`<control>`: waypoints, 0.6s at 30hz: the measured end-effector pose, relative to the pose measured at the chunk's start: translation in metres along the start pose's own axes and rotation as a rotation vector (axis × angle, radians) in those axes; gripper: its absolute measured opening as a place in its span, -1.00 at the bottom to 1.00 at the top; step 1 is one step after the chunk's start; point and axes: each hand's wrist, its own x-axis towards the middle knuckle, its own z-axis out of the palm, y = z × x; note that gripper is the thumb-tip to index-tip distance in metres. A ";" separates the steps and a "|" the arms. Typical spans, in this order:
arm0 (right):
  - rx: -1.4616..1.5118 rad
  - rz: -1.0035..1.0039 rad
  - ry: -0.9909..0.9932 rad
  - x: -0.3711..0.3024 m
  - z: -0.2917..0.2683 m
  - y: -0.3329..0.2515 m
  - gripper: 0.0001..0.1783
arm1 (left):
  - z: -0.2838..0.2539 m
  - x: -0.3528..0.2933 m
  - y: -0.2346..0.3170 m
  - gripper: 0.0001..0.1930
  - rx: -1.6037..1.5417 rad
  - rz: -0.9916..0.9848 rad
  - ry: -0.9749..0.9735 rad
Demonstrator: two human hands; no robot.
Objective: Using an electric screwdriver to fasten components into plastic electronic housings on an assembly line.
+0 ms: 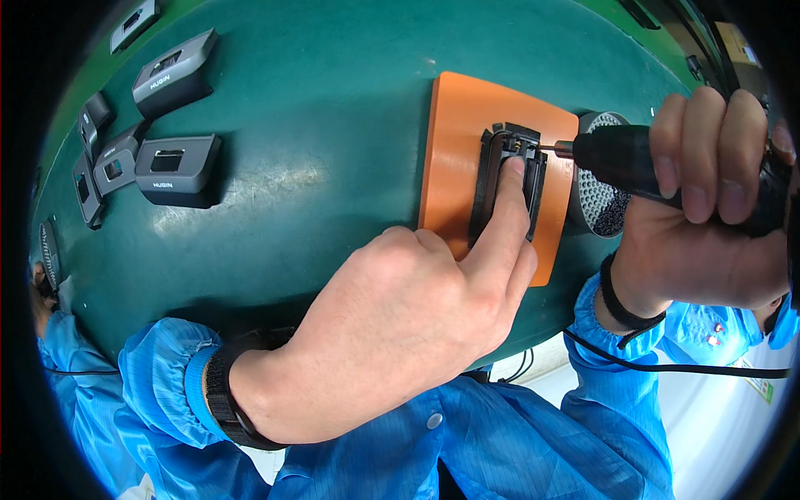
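Note:
My right hand [700,192] is wrapped around a black electric screwdriver [612,154], held sideways. Its thin bit reaches leftward to the upper right edge of a black plastic housing [537,179]. This housing lies in an orange fixture block [454,158] on the table. From the lower left my left hand [417,292] comes over the block, its index fingertip pressed on small parts inside the housing. The other fingers are curled beside the block, and the left thumb is hidden. Whether the bit touches a screw is too small to tell.
A round, perforated grey tray [602,196] with small dark screws stands right of the block. Several grey plastic covers [179,162] lie on the green table [333,108] at the left. A black cable [667,367] runs below my right wrist. Another person's hand [40,300] shows at the far left.

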 end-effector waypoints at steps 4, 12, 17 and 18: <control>-0.003 -0.001 0.000 -0.001 0.002 0.001 -0.67 | 0.000 0.000 0.001 -0.82 0.015 0.002 0.005; -0.012 -0.012 0.008 -0.007 0.005 -0.003 -0.68 | 0.000 -0.002 0.004 -0.84 -0.004 -0.006 0.019; -0.008 -0.006 0.015 -0.011 0.007 -0.003 -0.68 | 0.003 -0.002 0.010 -0.85 0.008 -0.003 0.032; -0.004 -0.006 0.016 -0.010 0.008 -0.003 -0.68 | 0.003 -0.002 0.009 -0.85 0.005 -0.002 0.029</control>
